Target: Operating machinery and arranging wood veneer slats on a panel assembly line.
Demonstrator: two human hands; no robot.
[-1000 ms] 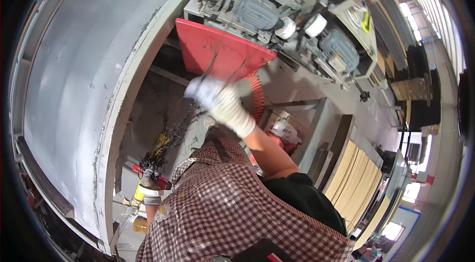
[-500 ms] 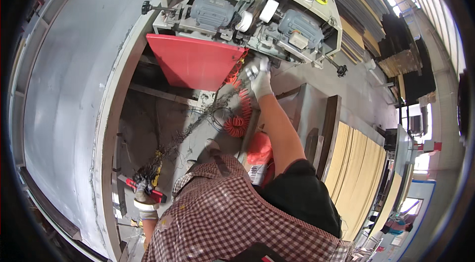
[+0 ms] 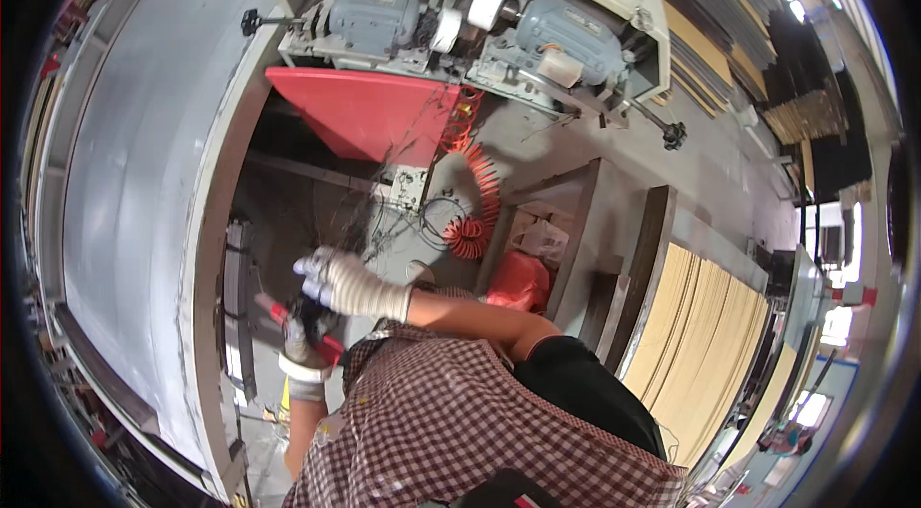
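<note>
The scene is brightly and evenly lit, with blown-out glare at the right rim. Deep shadow is seen beneath the red panel [image 3: 360, 115]. Straight edges are strongly bowed toward the black-vignetted rim; the centre is rendered sharp.

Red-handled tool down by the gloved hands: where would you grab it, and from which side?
Probably on the red handle, its only bare stretch, sticking out below the left hand; the far end shows past the right hand. Come from the person's side, since the grey machine panel blocks the other. Exact tool type can't be told.
</note>
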